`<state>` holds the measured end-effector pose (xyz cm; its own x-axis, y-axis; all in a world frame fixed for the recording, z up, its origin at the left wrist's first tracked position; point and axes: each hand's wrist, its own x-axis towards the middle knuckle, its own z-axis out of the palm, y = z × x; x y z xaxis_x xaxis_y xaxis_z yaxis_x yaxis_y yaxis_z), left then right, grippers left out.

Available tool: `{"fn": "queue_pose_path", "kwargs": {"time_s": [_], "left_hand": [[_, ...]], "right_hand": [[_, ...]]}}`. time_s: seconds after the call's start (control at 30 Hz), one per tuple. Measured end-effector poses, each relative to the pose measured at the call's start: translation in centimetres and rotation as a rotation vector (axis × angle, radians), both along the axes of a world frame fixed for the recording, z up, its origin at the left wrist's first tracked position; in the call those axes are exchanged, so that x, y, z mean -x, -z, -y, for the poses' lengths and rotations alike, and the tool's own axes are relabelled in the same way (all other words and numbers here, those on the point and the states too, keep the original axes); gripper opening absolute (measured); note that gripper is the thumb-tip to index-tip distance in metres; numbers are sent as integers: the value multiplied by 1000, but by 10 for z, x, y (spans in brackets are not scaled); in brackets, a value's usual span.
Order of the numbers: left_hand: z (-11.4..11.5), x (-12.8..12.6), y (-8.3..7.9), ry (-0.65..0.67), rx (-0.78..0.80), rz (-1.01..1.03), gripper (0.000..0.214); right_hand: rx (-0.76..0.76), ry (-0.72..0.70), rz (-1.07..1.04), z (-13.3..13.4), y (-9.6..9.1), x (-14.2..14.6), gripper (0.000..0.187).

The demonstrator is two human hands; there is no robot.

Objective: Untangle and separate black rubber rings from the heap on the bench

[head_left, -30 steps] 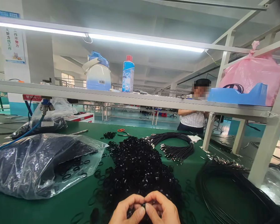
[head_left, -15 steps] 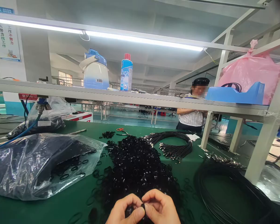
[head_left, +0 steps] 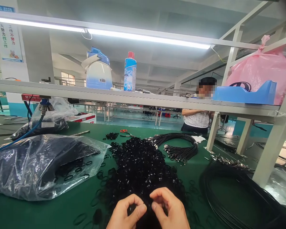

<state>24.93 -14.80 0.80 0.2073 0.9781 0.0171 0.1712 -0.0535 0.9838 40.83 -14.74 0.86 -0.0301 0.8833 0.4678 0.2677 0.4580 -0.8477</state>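
The rings [head_left: 143, 165], thin and black, lie in a long heap on the table [head_left: 45, 213], running from the near side toward the far edge; heaped so, they are probably within easy reach of both hands. The left hand [head_left: 127, 211] is over the near end of the heap, thumb and forefinger tips brought together; whether a ring sits in that pinch cannot be told, black against black. The right hand [head_left: 170, 208] faces it, near but not touching, its thumb and forefinger parted with nothing to be seen between them; its other fingers are partly hidden. Fingertips turned to each other like this would suit something small.

Left of the heap, toward the table's left edge, lies a clear bag [head_left: 21, 171], more rings inside its mouth, which faces the heap, perhaps so they can be tipped out. An orange-handled tool [head_left: 124, 130] lies near the far edge, beside a small cluster of rings. Right of the heap, a cable bundle [head_left: 181, 155] curves round, and a larger coil [head_left: 211, 194] lies nearer; their metal ends are gathered, likely to prevent tangling.

The shelf [head_left: 138, 96] carries a jug [head_left: 98, 74], a spray can [head_left: 130, 74] and a blue tray [head_left: 248, 93], presumably to spare table space. Beyond the far edge stands a person in a striped shirt [head_left: 196, 120].
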Motion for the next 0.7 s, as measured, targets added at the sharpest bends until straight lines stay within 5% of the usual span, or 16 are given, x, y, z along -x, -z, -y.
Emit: {"fn": "queue_pose_path", "kwargs": {"time_s": [0.2,0.33,0.43,0.63,0.7], "left_hand": [[2,-1,-4,-9,48,-8,46],[0,-2,-1,-2,2,-68,30],[1,-2,-2,16,-25,-73,19],[5,1,-7,80,87,-53,38],[7,0,-8,63,55,-11,36]], "right_hand": [[-194,187,208,-8,-3,-26,22],[-171,92,390,-14,5,-33,27],[-207,35,451,-11,8,-26,26],[-152,23,375,8,5,6,7],[-85,50,342,13,6,14,17]]}}
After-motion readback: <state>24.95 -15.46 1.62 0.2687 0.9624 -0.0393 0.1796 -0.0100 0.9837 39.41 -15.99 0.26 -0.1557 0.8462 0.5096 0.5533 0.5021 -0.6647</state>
